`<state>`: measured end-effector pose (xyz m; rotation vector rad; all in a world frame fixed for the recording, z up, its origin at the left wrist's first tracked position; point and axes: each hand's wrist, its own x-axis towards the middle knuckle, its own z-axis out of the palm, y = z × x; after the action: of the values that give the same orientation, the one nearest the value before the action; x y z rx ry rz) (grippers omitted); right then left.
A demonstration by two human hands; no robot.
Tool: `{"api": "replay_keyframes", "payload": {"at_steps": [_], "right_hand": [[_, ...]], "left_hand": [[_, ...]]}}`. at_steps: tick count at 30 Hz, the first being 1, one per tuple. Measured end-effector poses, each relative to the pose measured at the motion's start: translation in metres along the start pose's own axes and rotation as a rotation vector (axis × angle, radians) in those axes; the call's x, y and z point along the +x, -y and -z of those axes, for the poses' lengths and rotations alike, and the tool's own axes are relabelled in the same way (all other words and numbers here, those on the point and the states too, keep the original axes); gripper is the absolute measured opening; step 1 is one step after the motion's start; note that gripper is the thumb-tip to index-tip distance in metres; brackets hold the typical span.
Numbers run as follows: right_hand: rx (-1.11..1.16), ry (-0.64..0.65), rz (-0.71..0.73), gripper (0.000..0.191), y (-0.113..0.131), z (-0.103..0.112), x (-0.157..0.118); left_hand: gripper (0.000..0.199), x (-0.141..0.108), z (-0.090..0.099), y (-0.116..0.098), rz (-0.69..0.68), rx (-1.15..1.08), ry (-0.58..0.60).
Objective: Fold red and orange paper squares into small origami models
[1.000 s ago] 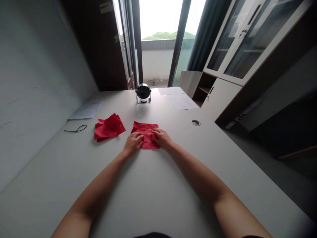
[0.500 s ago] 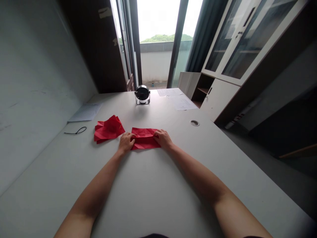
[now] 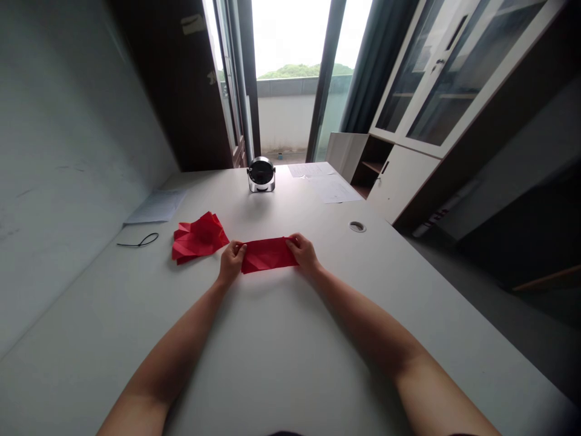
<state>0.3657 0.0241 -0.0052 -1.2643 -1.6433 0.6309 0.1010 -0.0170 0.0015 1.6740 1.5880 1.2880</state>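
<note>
- Both arms are stretched forward from the bottom edge of the view, bare, angled in toward each other.
- Left forearm [image 3: 190,332] is slanted up and to the right; left wrist [image 3: 222,280] is held roughly in line with it.
- Right forearm [image 3: 363,312] is slanted up and to the left; right elbow [image 3: 408,366] is slightly bent.
- Left hand [image 3: 233,258]: fingers are curled, thumb is pressed in on the inner side, pinch grip.
- Right hand [image 3: 305,252]: same pinch, fingers curled, thumb turned inward.
- Hands are held apart, never touching; right is placed slightly farther forward.
</note>
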Motion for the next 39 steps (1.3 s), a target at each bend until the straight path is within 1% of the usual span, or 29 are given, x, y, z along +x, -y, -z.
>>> {"api": "replay_keyframes", "payload": {"at_steps": [3, 5, 6, 7, 8, 10, 12, 14, 17, 19, 22, 24, 27, 30, 32, 35, 39], "right_hand": [[-0.135, 0.014, -0.038, 0.019, -0.005, -0.001, 0.0], [-0.237, 0.022, -0.049, 0.02, -0.006, -0.002, 0.0], [-0.281, 0.025, -0.043, 0.024, -0.006, -0.002, 0.0], [-0.322, 0.026, -0.027, 0.029, -0.004, -0.002, 0.0], [-0.363, 0.025, -0.001, 0.034, -0.002, -0.001, 0.0], [-0.45, 0.025, 0.077, 0.04, 0.005, 0.001, -0.002], [-0.537, 0.057, 0.168, 0.039, 0.014, 0.003, -0.004], [-0.598, 0.131, 0.274, 0.035, 0.022, 0.003, -0.008], [-0.637, 0.27, 0.416, 0.034, 0.028, -0.001, -0.015], [-0.659, 0.339, 0.439, 0.035, 0.026, -0.007, -0.018], [-0.691, 0.339, 0.35, 0.038, 0.015, -0.013, -0.018], [-0.701, 0.316, 0.263, 0.041, 0.006, -0.013, -0.015], [-0.711, 0.242, 0.126, 0.041, -0.006, -0.01, -0.008], [-0.706, 0.167, 0.042, 0.041, -0.012, -0.006, -0.003], [-0.688, 0.146, 0.049, 0.043, -0.014, -0.005, -0.001], [-0.634, 0.169, 0.112, 0.043, -0.012, -0.004, 0.0], [-0.588, 0.192, 0.139, 0.039, -0.01, -0.003, 0.0]], "left_hand": [[0.033, -0.001, 0.002, -0.003, -0.061, 0.238, -0.045], [0.039, -0.002, 0.003, -0.009, -0.144, 0.409, -0.059], [0.04, -0.004, 0.002, -0.012, -0.192, 0.472, -0.043], [0.04, -0.006, 0.0, -0.015, -0.24, 0.517, -0.002], [0.038, -0.008, -0.003, -0.018, -0.289, 0.546, 0.065], [0.038, -0.014, -0.01, -0.021, -0.385, 0.582, 0.24], [0.043, -0.018, -0.016, -0.02, -0.438, 0.608, 0.407], [0.05, -0.019, -0.021, -0.015, -0.433, 0.633, 0.502], [0.057, -0.018, -0.022, -0.007, -0.399, 0.661, 0.564], [0.062, -0.017, -0.021, -0.002, -0.369, 0.675, 0.573], [0.065, -0.015, -0.02, 0.0, -0.322, 0.691, 0.557], [0.065, -0.015, -0.02, 0.001, -0.295, 0.697, 0.543], [0.066, -0.013, -0.019, 0.0, -0.257, 0.704, 0.517], [0.068, -0.011, -0.016, 0.0, -0.236, 0.703, 0.485], [0.066, -0.009, -0.013, 0.0, -0.247, 0.688, 0.462], [0.059, -0.004, -0.009, 0.001, -0.272, 0.627, 0.414], [0.055, 0.008, 0.0, 0.011, -0.221, 0.56, 0.276]]}}
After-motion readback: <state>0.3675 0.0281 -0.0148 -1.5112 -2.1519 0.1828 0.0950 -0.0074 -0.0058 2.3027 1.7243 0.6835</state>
